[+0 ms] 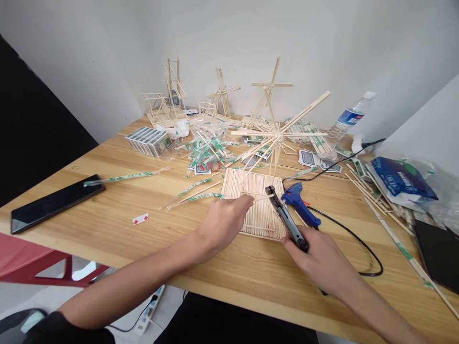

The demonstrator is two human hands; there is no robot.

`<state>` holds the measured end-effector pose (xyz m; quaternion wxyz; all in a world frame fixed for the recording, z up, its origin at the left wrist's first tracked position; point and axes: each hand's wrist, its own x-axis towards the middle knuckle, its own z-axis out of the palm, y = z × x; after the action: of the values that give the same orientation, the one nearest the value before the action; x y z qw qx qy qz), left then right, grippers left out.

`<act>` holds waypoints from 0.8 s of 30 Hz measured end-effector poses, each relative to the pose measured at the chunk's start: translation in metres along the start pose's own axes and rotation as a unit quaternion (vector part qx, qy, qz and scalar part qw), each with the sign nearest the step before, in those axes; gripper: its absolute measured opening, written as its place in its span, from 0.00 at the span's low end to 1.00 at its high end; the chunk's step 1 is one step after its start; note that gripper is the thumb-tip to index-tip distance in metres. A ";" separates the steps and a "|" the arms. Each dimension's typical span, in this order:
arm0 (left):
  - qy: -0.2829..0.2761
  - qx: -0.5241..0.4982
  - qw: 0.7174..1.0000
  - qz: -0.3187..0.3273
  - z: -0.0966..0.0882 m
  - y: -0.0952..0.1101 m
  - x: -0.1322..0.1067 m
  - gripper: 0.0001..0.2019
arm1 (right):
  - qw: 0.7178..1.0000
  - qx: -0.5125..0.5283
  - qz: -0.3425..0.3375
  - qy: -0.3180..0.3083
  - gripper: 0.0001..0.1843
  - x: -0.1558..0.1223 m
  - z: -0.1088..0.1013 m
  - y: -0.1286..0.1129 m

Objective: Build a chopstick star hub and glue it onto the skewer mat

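Note:
Between the fingertips of my left hand (229, 217) is a thin wooden stick (263, 197), pointing right. My right hand (319, 251) is closed around grey-and-black pliers (289, 223). Their black jaws are at the stick's right end; whether they grip it I cannot make out. Beneath both hands lies a flat panel of sticks (261, 217) laid side by side, with a few crosswise on it. Behind it stands a windmill-like frame of sticks (277, 134), its arms radiating from a hub. A blue glue gun (301, 204) lies just right of the pliers.
Stick structures (168, 107) stand along the back wall. Plastic wrappers (210, 148), a clear card box (148, 141) and playing cards (308, 157) lie midway. A black phone (57, 203) is at left. A water bottle (353, 117), blue packet (401, 179) and black cord (362, 248) are at right.

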<state>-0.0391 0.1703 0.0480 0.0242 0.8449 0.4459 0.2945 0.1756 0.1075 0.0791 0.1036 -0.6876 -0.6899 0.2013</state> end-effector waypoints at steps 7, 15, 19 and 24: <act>-0.019 -0.020 1.000 -0.015 -0.001 0.002 0.001 0.11 | 0.997 -0.059 0.038 0.015 0.18 0.005 0.003 0.000; -0.021 -0.076 0.996 -0.043 -0.004 0.003 0.001 0.12 | 0.990 -0.130 0.037 0.045 0.24 0.009 0.002 0.003; -0.023 -0.123 0.989 -0.080 -0.005 0.002 0.004 0.10 | 0.990 -0.120 0.052 0.043 0.25 0.011 0.000 0.008; -0.075 -0.482 0.835 -0.253 -0.007 0.006 0.015 0.03 | 0.992 -0.055 0.094 0.070 0.25 0.011 -0.014 0.014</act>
<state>-0.0320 0.1760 0.0629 0.5353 0.6032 0.4430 0.3916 0.1942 0.1202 0.0842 0.0939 -0.7667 -0.6230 0.1234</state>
